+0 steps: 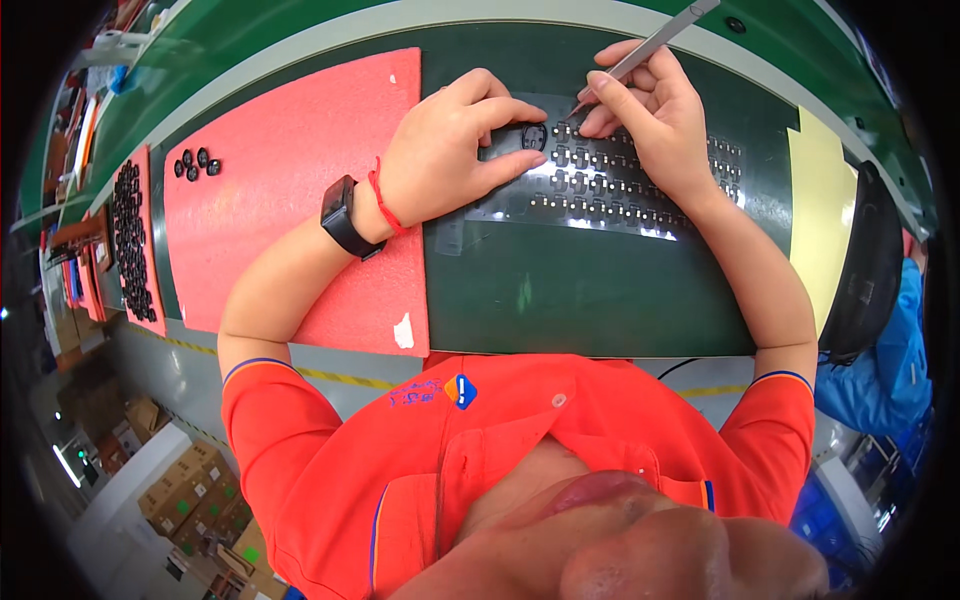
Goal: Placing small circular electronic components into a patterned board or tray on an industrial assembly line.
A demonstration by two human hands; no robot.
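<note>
On the green mat [600, 290], right hand [650, 110] points tweezers [650, 45] at a glossy sticker sheet [600, 190].

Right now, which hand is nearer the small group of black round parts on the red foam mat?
Left. The left hand rests on the clear sheet just right of the mat holding the black round parts; the right hand, holding tweezers, is farther right.

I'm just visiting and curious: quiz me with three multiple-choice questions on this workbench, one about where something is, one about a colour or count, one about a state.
1. Where do the four loose black rings lie?
A on the red foam mat
B on the yellow sheet
C in a box

2. What colour is the watch?
A white
B black
C blue

3. How is the right hand occupied?
A resting flat
B empty, raised
C gripping grey tweezers

Answers: 1 A, they sit near the mat's far left corner. 2 B, black band on the left wrist. 3 C, fingers pinch the tool, tip on the parts sheet.
</note>
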